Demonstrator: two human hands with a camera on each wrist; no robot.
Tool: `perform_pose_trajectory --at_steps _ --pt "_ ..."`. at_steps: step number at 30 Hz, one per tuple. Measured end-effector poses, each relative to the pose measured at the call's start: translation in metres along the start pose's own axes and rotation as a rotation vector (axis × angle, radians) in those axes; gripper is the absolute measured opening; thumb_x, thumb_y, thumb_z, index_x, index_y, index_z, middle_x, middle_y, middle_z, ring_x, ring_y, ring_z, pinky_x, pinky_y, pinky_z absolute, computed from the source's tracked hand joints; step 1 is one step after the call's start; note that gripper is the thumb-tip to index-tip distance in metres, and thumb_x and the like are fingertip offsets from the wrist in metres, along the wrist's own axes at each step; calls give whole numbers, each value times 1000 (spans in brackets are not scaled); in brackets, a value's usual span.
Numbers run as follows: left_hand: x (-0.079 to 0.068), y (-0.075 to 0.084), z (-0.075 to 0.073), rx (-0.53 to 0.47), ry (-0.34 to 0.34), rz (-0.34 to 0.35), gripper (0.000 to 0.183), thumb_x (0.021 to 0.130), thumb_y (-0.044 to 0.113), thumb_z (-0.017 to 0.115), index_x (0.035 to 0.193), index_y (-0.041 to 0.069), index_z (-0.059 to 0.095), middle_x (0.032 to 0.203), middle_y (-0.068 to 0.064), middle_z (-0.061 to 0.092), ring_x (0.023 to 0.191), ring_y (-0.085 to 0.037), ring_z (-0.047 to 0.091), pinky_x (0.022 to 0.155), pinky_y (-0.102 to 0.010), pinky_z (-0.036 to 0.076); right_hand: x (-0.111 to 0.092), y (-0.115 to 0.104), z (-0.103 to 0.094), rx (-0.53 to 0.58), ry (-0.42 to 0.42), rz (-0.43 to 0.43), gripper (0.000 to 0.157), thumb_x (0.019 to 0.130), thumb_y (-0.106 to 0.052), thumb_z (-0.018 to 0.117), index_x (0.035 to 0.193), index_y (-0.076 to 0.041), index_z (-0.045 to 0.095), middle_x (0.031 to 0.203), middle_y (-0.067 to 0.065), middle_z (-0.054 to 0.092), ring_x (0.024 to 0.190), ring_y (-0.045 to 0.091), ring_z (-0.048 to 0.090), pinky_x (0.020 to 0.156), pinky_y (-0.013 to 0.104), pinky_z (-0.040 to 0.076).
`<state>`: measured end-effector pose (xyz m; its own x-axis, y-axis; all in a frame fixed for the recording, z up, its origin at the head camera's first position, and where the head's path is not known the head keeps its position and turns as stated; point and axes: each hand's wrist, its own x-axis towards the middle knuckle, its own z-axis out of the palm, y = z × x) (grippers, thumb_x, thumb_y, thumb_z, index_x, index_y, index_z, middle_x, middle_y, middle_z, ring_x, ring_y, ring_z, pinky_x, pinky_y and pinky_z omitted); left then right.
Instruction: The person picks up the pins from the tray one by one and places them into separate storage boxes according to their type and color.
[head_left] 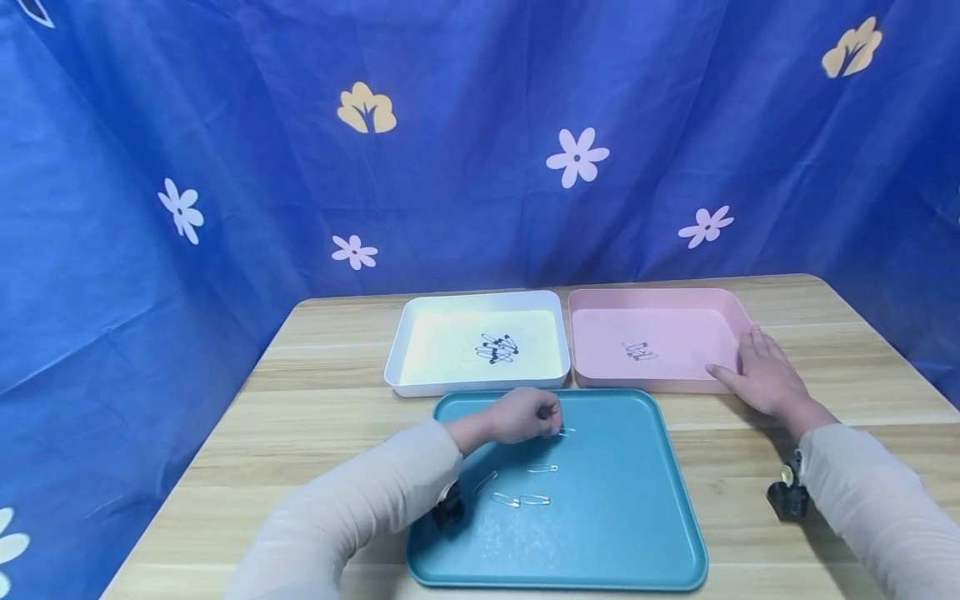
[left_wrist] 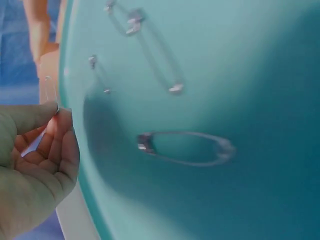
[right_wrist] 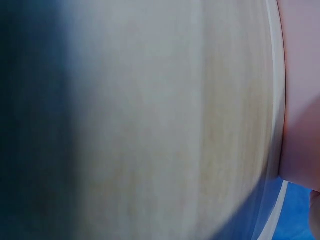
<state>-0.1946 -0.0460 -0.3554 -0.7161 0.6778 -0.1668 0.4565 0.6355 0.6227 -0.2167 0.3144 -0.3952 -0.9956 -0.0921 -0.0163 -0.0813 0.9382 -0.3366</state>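
Note:
My left hand (head_left: 527, 414) is over the far part of a teal tray (head_left: 622, 533). Between thumb and forefinger it pinches a silver safety pin (left_wrist: 50, 90), which sticks up past the fingertips in the left wrist view. Several more silver safety pins (head_left: 535, 500) lie loose on the teal tray, one of them large in the left wrist view (left_wrist: 185, 149). At the right end of a pink tray (head_left: 637, 385), my right hand (head_left: 768, 375) rests with fingers extended on its rim. Only a fingertip edge of that hand shows in the right wrist view.
Behind the teal tray stands a white tray (head_left: 480, 387) holding a cluster of black safety pins (head_left: 497, 348). Several silver safety pins (head_left: 640, 351) lie in the pink tray beside it. A blue flowered cloth (head_left: 465, 167) hangs behind the wooden table (head_left: 300, 400).

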Motion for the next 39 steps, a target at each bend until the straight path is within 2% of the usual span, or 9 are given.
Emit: perform_pose_trajectory --at_steps 10,15,21,25,29,35,39 --pt "30 7 -9 -260 115 -11 4 79 2 58 79 5 61 73 2 59 67 -7 51 63 -19 43 -2 -2 0 3 4 -6 94 84 -56 32 127 19 -4 132 37 -6 122 46 -5 96 55 2" --pt "50 13 -12 -356 189 -36 3 79 4 60 82 4 61 74 -3 60 67 -12 52 60 -20 44 -2 -2 1 -6 11 -3 93 84 -56 32 127 19 -3 132 37 -6 122 46 -4 96 55 2" --pt "77 18 -8 -400 232 -85 4 80 8 59 83 7 63 73 1 59 67 -14 54 59 -26 47 -1 0 2 -6 17 -1 93 84 -56 32 127 19 -4 132 37 -6 122 45 -5 96 55 1" --pt "98 20 -5 -421 273 -98 5 81 8 59 83 9 63 73 3 58 68 -10 53 60 -22 45 0 0 1 -16 17 -6 93 84 -56 32 127 19 -3 132 37 -6 122 45 -4 97 55 2" --pt "116 22 1 -453 312 -93 7 80 4 58 84 6 63 73 1 58 67 -9 53 63 -22 46 0 0 0 -25 14 -11 93 84 -55 32 127 19 -2 132 37 -6 122 45 -4 97 54 1" --pt "135 26 9 -408 343 -128 10 81 5 57 86 6 66 73 3 61 67 -10 54 60 -17 41 1 1 1 -32 15 -7 93 84 -56 33 128 19 -3 132 37 -5 123 45 -4 97 54 2" --pt "147 28 13 -395 370 -162 10 80 6 59 84 7 67 73 4 60 65 -11 53 55 -17 42 1 2 2 -31 15 -8 93 84 -56 33 128 19 -2 132 37 -5 123 45 -4 97 54 2"
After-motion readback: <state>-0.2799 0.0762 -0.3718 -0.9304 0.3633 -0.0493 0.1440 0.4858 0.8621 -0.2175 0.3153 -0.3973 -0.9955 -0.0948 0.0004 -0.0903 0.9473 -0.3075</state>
